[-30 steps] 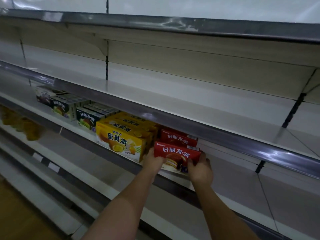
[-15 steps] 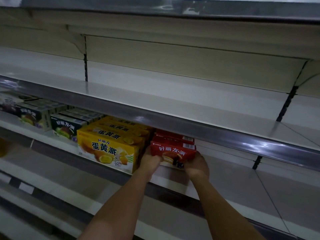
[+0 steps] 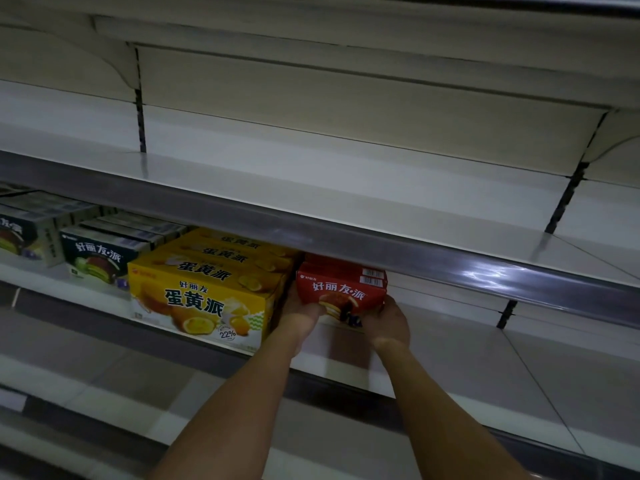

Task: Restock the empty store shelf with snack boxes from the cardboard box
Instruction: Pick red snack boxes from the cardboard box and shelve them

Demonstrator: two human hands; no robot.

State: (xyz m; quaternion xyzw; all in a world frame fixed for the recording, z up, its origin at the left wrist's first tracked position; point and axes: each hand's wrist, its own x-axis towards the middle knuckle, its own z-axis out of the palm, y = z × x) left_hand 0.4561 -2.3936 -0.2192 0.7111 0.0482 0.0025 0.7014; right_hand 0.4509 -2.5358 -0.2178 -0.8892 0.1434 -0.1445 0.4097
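Both hands (image 3: 346, 318) seemingly around red box (image 3: 341, 289)

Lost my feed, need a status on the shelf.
Left hand and right hand grip red snack box. Box on shelf, beside yellow box. Nothing blocking.

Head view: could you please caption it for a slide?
Both hands slide a red cardboard snack box beside yellow boxes.

Red snack box (image 3: 342, 293): white lettering, brown pie picture, white barcode labels on top. Yellow boxes (image 3: 201, 303): dark green lettering, golden cake picture, "22%" in a white circle. Dark boxes (image 3: 97, 258): white lettering, green-and-brown pie picture. Shelf (image 3: 467, 358): off-white boards, glossy grey edge strip.
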